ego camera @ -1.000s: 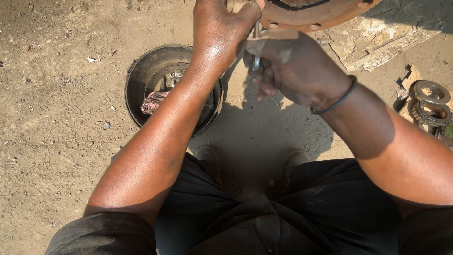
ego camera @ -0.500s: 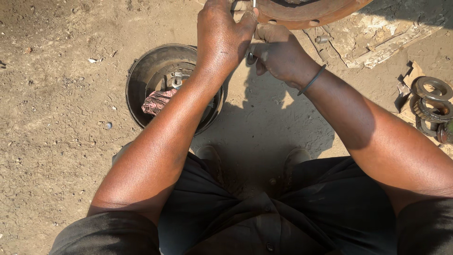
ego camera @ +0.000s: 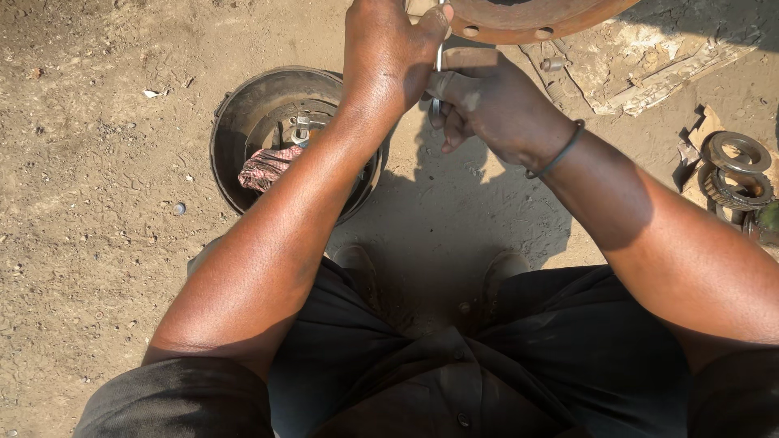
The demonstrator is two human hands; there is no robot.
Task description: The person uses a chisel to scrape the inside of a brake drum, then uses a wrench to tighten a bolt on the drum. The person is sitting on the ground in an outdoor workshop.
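Two hands meet at the top of the frame, just under the rim of a rusty disc [ego camera: 527, 20]. Left hand [ego camera: 389, 57] has its fingers curled, thumb pressed to the upper end of a thin metal tool [ego camera: 438, 61], maybe a pin or small rod, hard to tell. Right hand [ego camera: 495, 105] has fingers closed round the lower part of the same tool, so both grip it. Tool sits upright between the hands, touching or just beside the disc edge. It looks stiff, light and thin, likely slick with grime, so best pinched near both ends as it is now. Disc looks heavy and rigid, with rough rust; only part of it shows. One black band [ego camera: 560, 154] on the right wrist. One round drum [ego camera: 284, 138] lies on the dirt ground [ego camera: 89, 243] to the left, one reddish rag [ego camera: 268, 166] inside it with some small metal bits. About two or three gear-like rings [ego camera: 734, 166] lie at the right edge. Two shoes [ego camera: 503, 268] show below.
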